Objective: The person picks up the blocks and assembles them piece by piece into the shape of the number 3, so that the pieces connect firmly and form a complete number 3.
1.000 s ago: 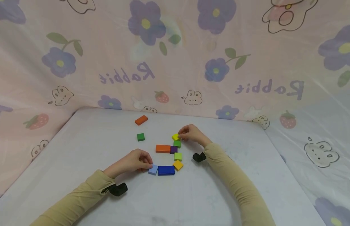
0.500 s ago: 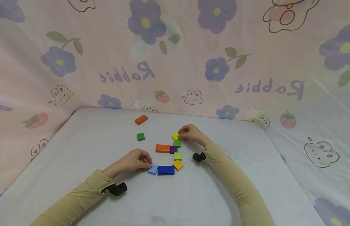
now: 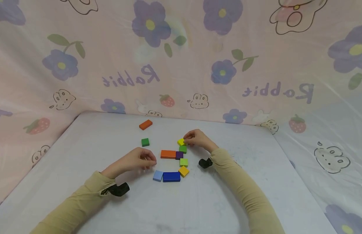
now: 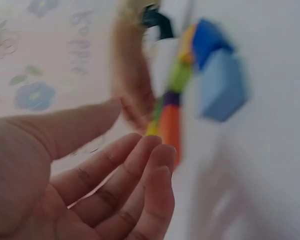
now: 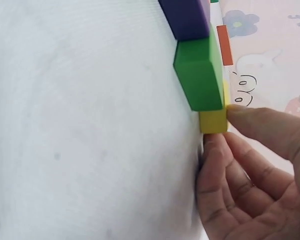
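Observation:
My right hand (image 3: 199, 139) pinches a yellow block (image 5: 213, 121) at the far end of a bent row of toy blocks. Against that block stands a green block (image 5: 199, 75), followed by a purple block (image 3: 179, 155), a lime block (image 3: 184, 162) and an orange-yellow block (image 3: 183, 171) set at an angle. A long blue block (image 3: 171, 177) and a light blue block (image 3: 158, 175) form the near arm of the row. My left hand (image 3: 136, 160) is raised behind the light blue one, holding nothing, its fingers loosely bent with the thumb apart in the left wrist view.
A long orange block (image 3: 168, 154) extends left from the purple one. Farther back on the white table (image 3: 110, 136) lie a loose dark green block (image 3: 145, 142) and another orange block (image 3: 146, 124). A patterned curtain (image 3: 181, 65) rises behind the table.
My left hand has let go of the light blue block and moved up and slightly left. The right hand stays on the yellow block.

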{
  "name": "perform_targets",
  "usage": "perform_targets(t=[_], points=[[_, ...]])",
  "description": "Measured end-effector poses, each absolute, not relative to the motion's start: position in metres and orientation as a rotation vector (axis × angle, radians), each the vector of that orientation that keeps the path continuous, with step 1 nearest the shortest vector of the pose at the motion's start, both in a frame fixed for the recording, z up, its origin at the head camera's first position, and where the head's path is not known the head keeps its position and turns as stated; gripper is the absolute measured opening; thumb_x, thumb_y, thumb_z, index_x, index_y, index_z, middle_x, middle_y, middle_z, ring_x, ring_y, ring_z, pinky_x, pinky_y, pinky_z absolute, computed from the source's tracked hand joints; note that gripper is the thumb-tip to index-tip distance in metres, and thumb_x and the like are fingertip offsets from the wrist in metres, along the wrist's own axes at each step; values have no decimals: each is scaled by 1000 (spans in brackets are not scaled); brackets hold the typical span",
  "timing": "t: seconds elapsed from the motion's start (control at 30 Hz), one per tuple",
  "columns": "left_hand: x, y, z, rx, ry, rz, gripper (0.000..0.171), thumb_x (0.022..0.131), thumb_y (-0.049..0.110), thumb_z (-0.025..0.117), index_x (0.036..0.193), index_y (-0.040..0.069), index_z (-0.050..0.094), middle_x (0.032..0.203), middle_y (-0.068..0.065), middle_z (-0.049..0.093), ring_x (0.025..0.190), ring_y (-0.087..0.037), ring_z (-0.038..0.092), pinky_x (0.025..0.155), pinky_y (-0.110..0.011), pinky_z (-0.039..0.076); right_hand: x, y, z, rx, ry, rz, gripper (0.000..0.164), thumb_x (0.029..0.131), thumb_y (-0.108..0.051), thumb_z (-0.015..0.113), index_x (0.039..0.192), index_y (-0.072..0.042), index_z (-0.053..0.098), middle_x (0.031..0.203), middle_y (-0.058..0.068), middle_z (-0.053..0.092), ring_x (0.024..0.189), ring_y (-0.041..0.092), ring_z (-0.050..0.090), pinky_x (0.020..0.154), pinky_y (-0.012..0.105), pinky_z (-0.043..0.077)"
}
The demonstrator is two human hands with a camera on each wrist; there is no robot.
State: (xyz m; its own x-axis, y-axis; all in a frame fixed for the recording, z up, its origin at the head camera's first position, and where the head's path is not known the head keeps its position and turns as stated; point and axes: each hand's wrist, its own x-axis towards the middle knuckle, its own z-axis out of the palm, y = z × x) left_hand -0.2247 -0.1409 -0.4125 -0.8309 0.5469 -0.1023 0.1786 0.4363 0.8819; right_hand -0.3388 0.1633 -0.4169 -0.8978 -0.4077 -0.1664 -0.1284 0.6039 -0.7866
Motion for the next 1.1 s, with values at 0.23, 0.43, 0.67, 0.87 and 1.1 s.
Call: perform_targets(t=[0.23, 0.43, 0.67, 0.87, 1.1], points=[[-251, -161, -387, 552, 2395, 1448, 42, 89, 29, 69, 117, -1, 61, 105, -13, 65, 97, -34, 61, 82, -45, 51, -339, 162, -418, -438, 2518, -1167, 24, 90, -13, 67, 110, 0, 66, 90, 7, 66, 72, 16, 56, 67, 26, 49], [-269, -172, -382, 500, 2465, 1452, 48, 89, 32, 68, 127, 5, 56, 118, -11, 61, 104, -27, 60, 90, -46, 47, -339, 161, -416, -414, 2514, -1154, 25, 90, -13, 67, 111, 0, 67, 93, 8, 67, 74, 17, 56, 69, 27, 50], [-288, -178, -383, 406, 2487, 1495, 54, 92, 39, 63, 133, 5, 52, 124, -17, 58, 111, -32, 56, 93, -47, 45, -339, 161, -416, -392, 2507, -1160, 25, 90, -13, 67, 111, 0, 67, 94, 8, 67, 74, 17, 57, 69, 27, 50], [-301, -187, -387, 333, 2475, 1571, 57, 96, 40, 55, 136, 0, 46, 131, -25, 52, 117, -37, 52, 96, -47, 43, -342, 163, -421, -362, 2516, -1155, 24, 88, -15, 70, 109, -3, 69, 94, 5, 67, 76, 16, 58, 69, 27, 51], [-316, -192, -394, 204, 2432, 1562, 61, 96, 38, 57, 137, -4, 42, 133, -26, 49, 118, -38, 51, 98, -45, 42, -343, 163, -419, -374, 2514, -1147, 24, 88, -15, 70, 109, -4, 69, 96, 6, 67, 76, 17, 58, 69, 27, 51]])
